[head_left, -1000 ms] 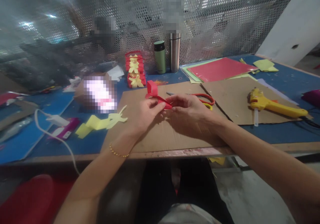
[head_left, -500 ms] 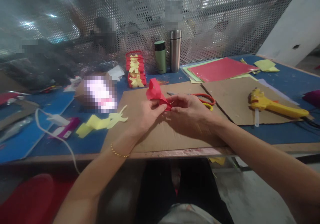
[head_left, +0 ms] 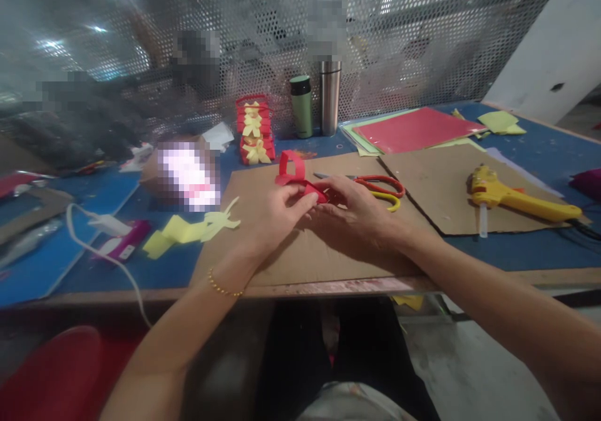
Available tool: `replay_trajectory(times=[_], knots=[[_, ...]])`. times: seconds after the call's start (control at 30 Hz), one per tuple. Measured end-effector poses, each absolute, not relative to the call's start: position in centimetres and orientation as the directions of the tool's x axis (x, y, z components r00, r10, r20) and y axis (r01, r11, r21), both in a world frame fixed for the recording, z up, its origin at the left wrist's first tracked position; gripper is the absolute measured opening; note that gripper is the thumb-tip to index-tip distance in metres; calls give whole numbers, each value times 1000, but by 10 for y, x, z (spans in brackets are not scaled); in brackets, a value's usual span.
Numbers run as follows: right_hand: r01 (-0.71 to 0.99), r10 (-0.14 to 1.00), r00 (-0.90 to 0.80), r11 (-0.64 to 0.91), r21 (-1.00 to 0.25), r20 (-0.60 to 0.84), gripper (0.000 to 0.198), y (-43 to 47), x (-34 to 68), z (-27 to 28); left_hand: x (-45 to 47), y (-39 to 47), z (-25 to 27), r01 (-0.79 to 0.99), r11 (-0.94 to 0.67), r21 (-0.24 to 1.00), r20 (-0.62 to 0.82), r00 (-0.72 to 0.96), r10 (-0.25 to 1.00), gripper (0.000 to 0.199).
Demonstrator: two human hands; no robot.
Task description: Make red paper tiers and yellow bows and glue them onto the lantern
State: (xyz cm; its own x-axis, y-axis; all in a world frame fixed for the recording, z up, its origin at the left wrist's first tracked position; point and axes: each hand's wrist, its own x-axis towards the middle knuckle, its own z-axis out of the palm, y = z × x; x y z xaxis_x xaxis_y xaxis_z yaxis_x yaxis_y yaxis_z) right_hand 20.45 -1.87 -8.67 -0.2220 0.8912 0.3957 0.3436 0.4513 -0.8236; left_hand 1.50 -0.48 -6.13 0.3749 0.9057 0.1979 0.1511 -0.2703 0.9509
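Note:
Between my hands is a small red paper basket point(head_left: 313, 190), its looped paper handle point(head_left: 292, 163) pointing away from me. My left hand point(head_left: 285, 213) pinches its near side between thumb and fingers. On the right, my right hand point(head_left: 359, 207) has its fingertips closed on the basket's other end. Both hands are just over a brown cardboard sheet point(head_left: 263, 264). Scissors with red and yellow handles point(head_left: 382, 186) lie right behind my right hand, partly covered by it. The basket's underside and inner folds are hidden by my fingers.
Red baskets with yellow bows point(head_left: 256, 133) stand at the back, near a green cup point(head_left: 302, 108) and a steel flask point(head_left: 330, 98). Yellow paper pieces point(head_left: 181, 230) lie left, beside a lit phone point(head_left: 190, 176). A yellow glue gun point(head_left: 521, 202) rests on cardboard at right, below red paper point(head_left: 417, 129).
The red paper basket has turned in my fingers, so its handle loop now shows more openly. My right fingers have shifted slightly along its end.

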Motion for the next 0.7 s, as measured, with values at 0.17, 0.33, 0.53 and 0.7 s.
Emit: replay_trajectory(times=[0.17,0.33,0.53,0.7], knots=[[419,874,-220,486,-767,433,21,-16,208,-87,14,1,-70,166,-342,925,260,378,888,28],[448,872,-215,488,-749,440,20,-11,209,-92,12,4,-74,233,-449,863,345,378,859,18],[503,854,-233,515,-694,465,15,-16,208,-89,9,2,-68,408,-567,715,430,382,818,19],[525,834,-182,531,-666,521,18,-25,202,-88,9,3,-71,481,-624,616,519,348,781,19]])
